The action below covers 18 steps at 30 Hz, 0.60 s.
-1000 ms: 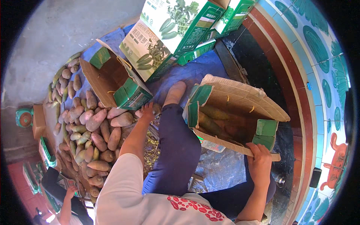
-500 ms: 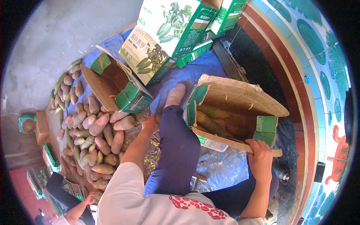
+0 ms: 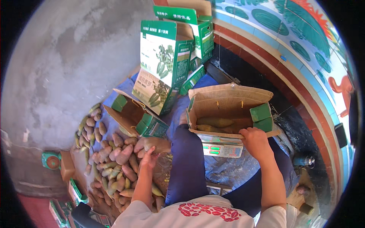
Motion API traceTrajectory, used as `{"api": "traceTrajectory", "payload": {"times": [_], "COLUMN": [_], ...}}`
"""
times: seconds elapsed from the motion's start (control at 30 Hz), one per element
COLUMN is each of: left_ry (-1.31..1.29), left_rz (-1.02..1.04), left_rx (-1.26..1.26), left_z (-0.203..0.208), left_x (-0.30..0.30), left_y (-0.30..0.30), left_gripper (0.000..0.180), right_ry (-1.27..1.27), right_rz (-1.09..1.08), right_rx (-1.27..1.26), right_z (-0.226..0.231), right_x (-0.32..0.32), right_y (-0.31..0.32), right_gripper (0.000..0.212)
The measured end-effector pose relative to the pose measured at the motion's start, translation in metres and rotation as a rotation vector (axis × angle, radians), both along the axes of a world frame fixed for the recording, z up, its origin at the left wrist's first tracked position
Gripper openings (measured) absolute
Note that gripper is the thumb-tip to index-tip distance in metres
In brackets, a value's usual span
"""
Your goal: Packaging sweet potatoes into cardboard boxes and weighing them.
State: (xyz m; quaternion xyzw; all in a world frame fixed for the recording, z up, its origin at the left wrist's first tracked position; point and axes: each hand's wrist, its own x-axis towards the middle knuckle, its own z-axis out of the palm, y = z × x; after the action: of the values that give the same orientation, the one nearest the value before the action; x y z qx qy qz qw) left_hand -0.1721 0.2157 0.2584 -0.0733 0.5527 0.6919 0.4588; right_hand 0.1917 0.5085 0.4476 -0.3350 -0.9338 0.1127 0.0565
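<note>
My left hand is closed around one end of a long radish beside the heap; its palm side is partly hidden. Under that hand and to its left lies a pile of radishes, pinkish-brown and greenish. My right hand grips the near flap edge of an open cardboard box with green end flaps. Several long radishes lie in the bottom of this box. A scale with lit green displays shows just below the box's near edge, between my knees.
Another open box lies tilted behind the heap. Printed green-and-white cartons are stacked beyond it, on a blue sheet. A tiled wall curves along the right. A metal flask stands near my right knee.
My left hand, empty beside the heap before, now holds a radish. My right hand stays on the box flap. The view has shifted, and the box opening appears turned more squarely toward me.
</note>
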Motion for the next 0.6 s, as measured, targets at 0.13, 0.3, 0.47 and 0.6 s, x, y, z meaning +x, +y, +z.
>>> {"api": "traceTrajectory", "payload": {"times": [0.13, 0.3, 0.47, 0.6], "left_ry": [0.196, 0.324, 0.442, 1.047], "left_rz": [0.070, -0.044, -0.224, -0.477], "left_rx": [0.258, 0.441, 0.441, 0.252], "left_z": [0.096, 0.190, 0.237, 0.229], "left_x": [-0.006, 0.021, 0.075, 0.107], "left_y": [0.030, 0.088, 0.151, 0.195], "left_gripper": [0.058, 0.064, 0.068, 0.077], "right_ry": [0.023, 0.065, 0.062, 0.062], "right_rz": [0.026, 0.026, 0.021, 0.016], "right_rx": [0.029, 0.088, 0.085, 0.036], "right_z": [-0.003, -0.017, -0.025, -0.015], "right_x": [-0.002, -0.003, -0.003, -0.003], "right_y": [-0.003, 0.000, 0.003, 0.000], "right_gripper": [0.017, 0.012, 0.016, 0.017]}}
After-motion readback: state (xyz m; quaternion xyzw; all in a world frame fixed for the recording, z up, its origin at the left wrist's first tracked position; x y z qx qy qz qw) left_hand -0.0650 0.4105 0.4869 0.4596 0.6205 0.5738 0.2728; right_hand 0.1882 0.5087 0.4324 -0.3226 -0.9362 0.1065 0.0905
